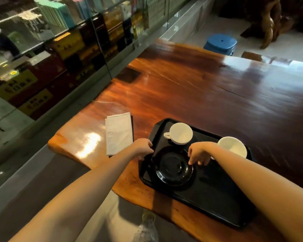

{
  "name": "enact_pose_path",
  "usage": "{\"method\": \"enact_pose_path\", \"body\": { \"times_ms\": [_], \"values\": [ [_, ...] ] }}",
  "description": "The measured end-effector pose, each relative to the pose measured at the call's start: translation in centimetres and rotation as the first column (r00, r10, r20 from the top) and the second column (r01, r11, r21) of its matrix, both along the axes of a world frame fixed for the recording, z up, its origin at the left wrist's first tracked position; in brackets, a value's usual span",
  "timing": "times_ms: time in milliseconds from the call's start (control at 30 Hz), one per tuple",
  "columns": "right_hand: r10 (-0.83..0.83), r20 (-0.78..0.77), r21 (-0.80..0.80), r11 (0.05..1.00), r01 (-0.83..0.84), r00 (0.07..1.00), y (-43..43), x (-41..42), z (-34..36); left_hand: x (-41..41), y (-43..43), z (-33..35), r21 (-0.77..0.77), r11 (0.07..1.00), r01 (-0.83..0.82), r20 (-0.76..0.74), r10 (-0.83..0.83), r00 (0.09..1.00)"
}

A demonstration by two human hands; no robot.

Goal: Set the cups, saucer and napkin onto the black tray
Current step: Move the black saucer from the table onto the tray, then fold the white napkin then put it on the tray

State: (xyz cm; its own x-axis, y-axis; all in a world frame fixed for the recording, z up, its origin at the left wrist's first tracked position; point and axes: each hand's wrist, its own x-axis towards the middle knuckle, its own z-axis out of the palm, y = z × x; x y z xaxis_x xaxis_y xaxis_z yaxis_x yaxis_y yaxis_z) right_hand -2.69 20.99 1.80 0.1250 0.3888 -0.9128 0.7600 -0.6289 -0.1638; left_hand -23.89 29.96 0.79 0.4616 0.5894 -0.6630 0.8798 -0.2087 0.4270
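Now both your hands pinch the glossy black round saucer (173, 167), left hand (143, 147) and right hand (199, 154) at opposite rims, on the black rectangular plastic tray (217, 198) beside two white ceramic cups (181, 133). Let go, then fetch the folded white napkin (119, 133) lying on the wooden table (199, 84).

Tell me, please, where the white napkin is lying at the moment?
In the head view the napkin lies folded on the wooden table, off the black tray to its left, just beyond the left hand.

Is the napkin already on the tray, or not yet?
Not yet. The napkin lies folded on the table, left of the tray.
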Motion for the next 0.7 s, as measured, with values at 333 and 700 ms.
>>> {"method": "enact_pose_path", "body": {
  "times_ms": [333, 700],
  "values": [
    [0.194, -0.152, 0.206, 0.965, -0.161, 0.969, 10.5, -6.7, 4.5, -7.7, 8.3, 0.5, 0.169, 0.939, -0.300, 0.085, 0.290, 0.953],
    [0.041, -0.017, 0.598, 0.801, -0.023, 0.999, 19.6, -16.2, -4.4, -12.0, 5.2, -10.2, 0.472, 0.673, -0.570, 0.258, 0.513, 0.819]
  ]
}}
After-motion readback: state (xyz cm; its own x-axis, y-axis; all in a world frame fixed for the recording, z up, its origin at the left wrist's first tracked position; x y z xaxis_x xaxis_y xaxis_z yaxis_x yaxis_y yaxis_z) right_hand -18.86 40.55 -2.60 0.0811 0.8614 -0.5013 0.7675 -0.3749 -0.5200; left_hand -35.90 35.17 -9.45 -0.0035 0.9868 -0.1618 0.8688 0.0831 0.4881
